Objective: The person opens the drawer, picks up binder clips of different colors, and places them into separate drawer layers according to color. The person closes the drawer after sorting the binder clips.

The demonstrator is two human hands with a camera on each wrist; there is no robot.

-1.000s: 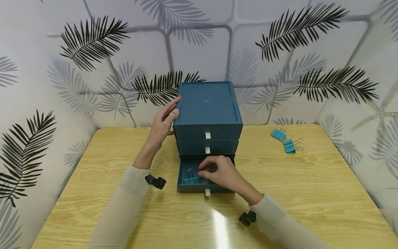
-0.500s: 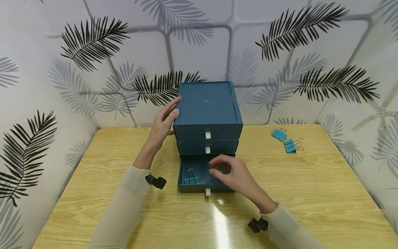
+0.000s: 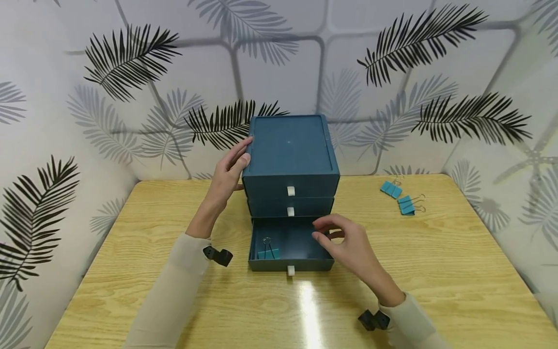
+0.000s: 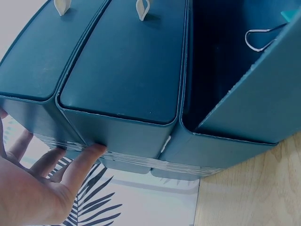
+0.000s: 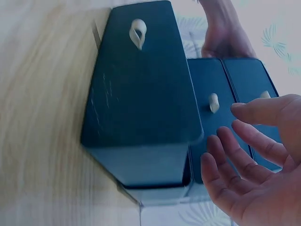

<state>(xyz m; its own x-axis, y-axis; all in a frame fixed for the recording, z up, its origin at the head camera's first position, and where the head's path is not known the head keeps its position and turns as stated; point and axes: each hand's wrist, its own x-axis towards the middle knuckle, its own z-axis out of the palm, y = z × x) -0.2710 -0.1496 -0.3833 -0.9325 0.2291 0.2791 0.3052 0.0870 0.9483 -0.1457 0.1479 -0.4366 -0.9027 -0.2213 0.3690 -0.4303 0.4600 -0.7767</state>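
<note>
A dark blue drawer box (image 3: 287,150) stands on the table with its bottom drawer (image 3: 266,265) pulled out. One teal binder clip (image 3: 268,253) lies at the front left inside that drawer, its wire handles up. My left hand (image 3: 224,177) rests against the box's upper left side, fingers extended; the left wrist view shows its fingertips (image 4: 96,149) on the side wall. Over the drawer's right edge, my right hand (image 3: 348,242) is loosely curved with nothing in it. In the right wrist view its fingers (image 5: 247,165) are spread apart beside the drawer fronts.
Two more teal binder clips, a rear one (image 3: 391,189) and a nearer one (image 3: 407,205), lie on the wooden table (image 3: 444,271) right of the box. White pull tabs (image 3: 291,191) mark each drawer front. A leaf-patterned wall covering (image 3: 279,72) rises behind the table.
My right hand has moved right, from over the drawer's middle to its right edge, uncovering more of the inside. My left hand and the clips have stayed put.
</note>
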